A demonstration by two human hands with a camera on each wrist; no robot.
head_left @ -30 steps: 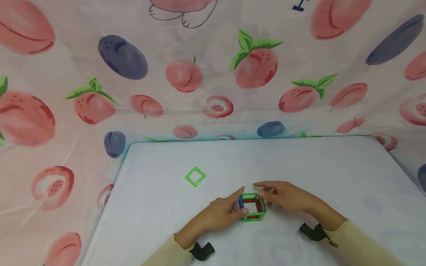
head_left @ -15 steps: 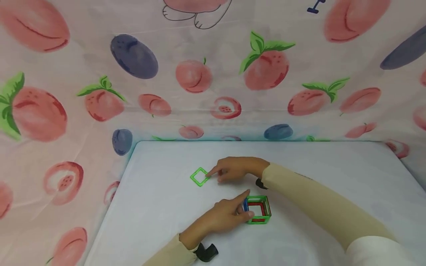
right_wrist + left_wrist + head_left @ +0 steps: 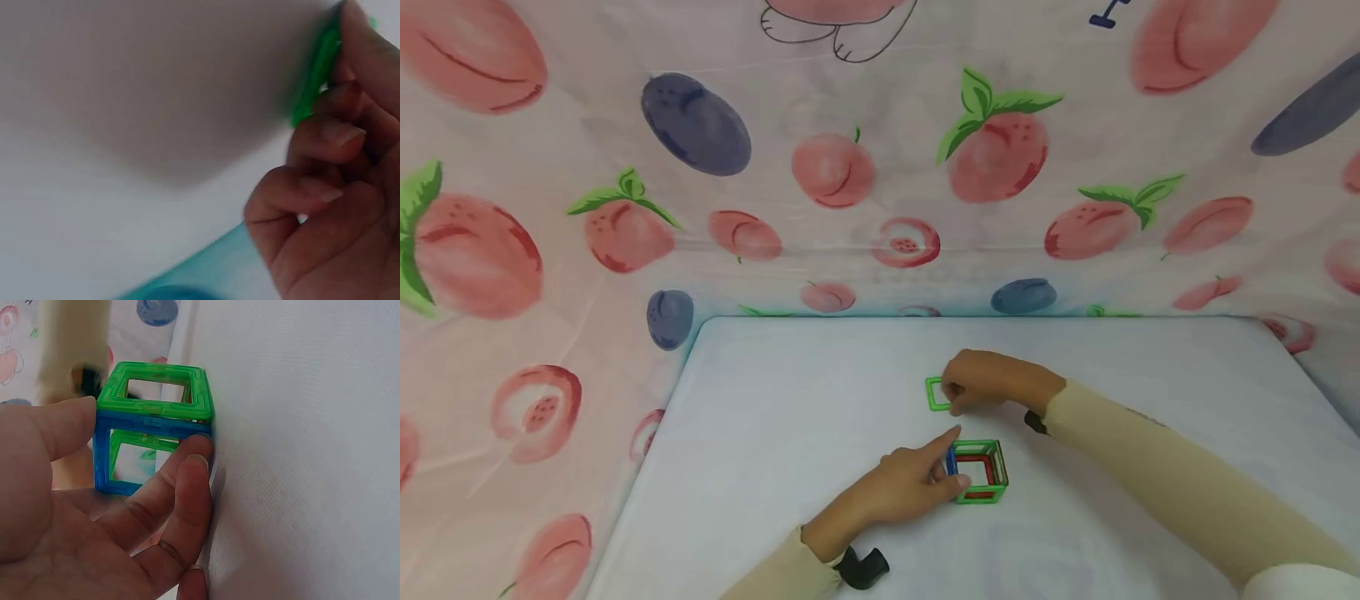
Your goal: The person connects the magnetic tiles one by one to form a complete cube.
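"What is the right hand [image 3: 988, 381] doing?"
"Pinching 1 green square [image 3: 929, 394], near the cube [image 3: 153, 427], on its far side."
"And the left hand [image 3: 898, 483]?"
"It grips the cube at its left side."
"What's under the cube?"
"The white table [image 3: 775, 408]."

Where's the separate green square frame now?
Head view, just right of centre: the separate green square frame is in the grip of the right hand, beyond the multicoloured cube.
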